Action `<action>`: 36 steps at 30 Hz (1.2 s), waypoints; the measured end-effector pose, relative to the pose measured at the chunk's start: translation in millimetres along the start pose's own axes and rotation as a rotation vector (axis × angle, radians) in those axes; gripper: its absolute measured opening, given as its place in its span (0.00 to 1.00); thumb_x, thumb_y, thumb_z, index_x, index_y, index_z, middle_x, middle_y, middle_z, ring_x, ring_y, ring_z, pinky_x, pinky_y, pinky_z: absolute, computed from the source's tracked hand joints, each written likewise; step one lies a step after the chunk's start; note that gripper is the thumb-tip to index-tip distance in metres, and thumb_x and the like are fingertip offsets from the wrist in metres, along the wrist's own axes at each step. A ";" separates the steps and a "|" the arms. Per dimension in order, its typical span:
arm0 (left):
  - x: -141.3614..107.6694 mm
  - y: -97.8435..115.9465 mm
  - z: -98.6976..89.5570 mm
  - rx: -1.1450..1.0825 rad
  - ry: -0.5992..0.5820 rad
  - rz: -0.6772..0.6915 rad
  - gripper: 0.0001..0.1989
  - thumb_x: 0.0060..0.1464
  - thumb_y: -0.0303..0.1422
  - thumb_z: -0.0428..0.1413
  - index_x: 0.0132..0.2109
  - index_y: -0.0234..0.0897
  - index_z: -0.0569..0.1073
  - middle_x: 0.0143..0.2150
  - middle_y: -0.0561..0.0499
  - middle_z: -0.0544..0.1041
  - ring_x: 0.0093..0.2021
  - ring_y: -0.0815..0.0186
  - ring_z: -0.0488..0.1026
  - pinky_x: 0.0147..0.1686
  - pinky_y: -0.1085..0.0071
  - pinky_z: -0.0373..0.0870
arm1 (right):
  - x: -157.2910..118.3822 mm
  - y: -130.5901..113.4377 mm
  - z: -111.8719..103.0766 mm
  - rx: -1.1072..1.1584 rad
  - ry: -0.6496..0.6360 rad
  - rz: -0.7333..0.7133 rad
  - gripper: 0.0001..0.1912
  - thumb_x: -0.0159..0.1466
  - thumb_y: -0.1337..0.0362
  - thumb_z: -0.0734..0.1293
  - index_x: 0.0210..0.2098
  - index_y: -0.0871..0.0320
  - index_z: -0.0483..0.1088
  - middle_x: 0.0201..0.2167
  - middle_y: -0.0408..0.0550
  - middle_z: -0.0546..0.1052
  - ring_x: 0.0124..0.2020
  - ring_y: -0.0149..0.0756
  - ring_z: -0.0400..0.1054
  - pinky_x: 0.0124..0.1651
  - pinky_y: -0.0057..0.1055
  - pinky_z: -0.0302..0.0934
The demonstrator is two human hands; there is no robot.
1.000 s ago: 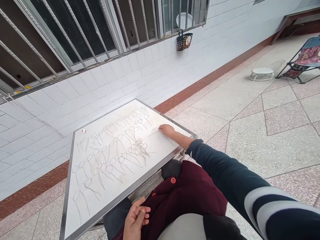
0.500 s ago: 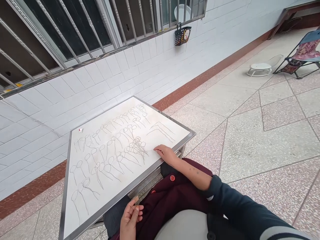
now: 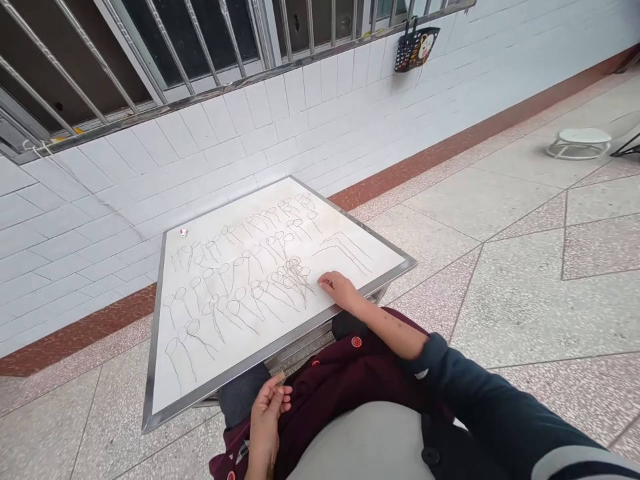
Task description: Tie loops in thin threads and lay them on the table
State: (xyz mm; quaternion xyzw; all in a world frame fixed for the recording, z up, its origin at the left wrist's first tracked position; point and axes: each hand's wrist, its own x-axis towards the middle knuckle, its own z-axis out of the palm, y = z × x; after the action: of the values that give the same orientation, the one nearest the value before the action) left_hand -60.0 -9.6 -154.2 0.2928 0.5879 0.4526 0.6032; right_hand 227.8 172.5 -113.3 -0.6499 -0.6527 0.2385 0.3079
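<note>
A white square table (image 3: 240,280) with a grey metal edge carries many thin dark wire-like pieces, each with a loop and two long ends, laid in rough rows. Near its front edge, a small pile of these loops (image 3: 295,272) lies tangled. Just right of that pile my right hand (image 3: 339,289) rests on the tabletop, fingers curled together; whatever may be between the fingertips is too small to make out. My left hand (image 3: 271,402) is over my lap below the table edge, its thumb and forefinger pinching a small brown piece (image 3: 281,378).
Some bent lines of wire (image 3: 345,250) lie at the table's right. A tiny red and white object (image 3: 183,233) sits at the far left corner. Beyond are a tiled wall (image 3: 300,113), a hanging basket (image 3: 416,48) and a low white stool (image 3: 583,137).
The view has shifted, so the table appears higher and further right. My right hand's fingers look more curled and slightly raised. My left hand still pinches the brown piece.
</note>
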 end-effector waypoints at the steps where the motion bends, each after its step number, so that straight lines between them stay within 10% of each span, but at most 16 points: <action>1: 1.1 -0.5 -0.5 -0.005 -0.001 -0.003 0.27 0.40 0.42 0.68 0.48 0.33 0.77 0.34 0.45 0.80 0.31 0.69 0.73 0.32 0.73 0.70 | 4.6 -5.2 0.5 -0.010 -0.008 0.011 0.08 0.66 0.65 0.62 0.40 0.56 0.72 0.38 0.46 0.72 0.36 0.31 0.67 0.41 0.27 0.60; 12: 1.1 0.7 -10.7 -0.055 -0.018 -0.022 0.27 0.41 0.41 0.67 0.48 0.34 0.77 0.34 0.45 0.80 0.32 0.68 0.73 0.32 0.72 0.71 | 5.3 -51.5 28.0 -0.146 -0.079 0.063 0.09 0.65 0.58 0.64 0.37 0.56 0.70 0.40 0.47 0.72 0.41 0.36 0.66 0.34 0.27 0.55; 36: 2.4 -0.8 -13.1 -0.065 -0.017 -0.030 0.27 0.39 0.42 0.68 0.48 0.35 0.77 0.34 0.46 0.79 0.31 0.67 0.74 0.32 0.72 0.71 | 0.0 -63.7 40.4 -0.138 -0.068 0.205 0.10 0.65 0.59 0.61 0.34 0.57 0.72 0.40 0.48 0.75 0.37 0.35 0.68 0.33 0.28 0.56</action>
State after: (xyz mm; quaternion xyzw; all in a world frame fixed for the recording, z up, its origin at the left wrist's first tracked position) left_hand -72.8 -10.1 -157.7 0.2682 0.5721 0.4599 0.6239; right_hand 154.3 173.4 -96.1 -0.7243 -0.6079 0.2451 0.2139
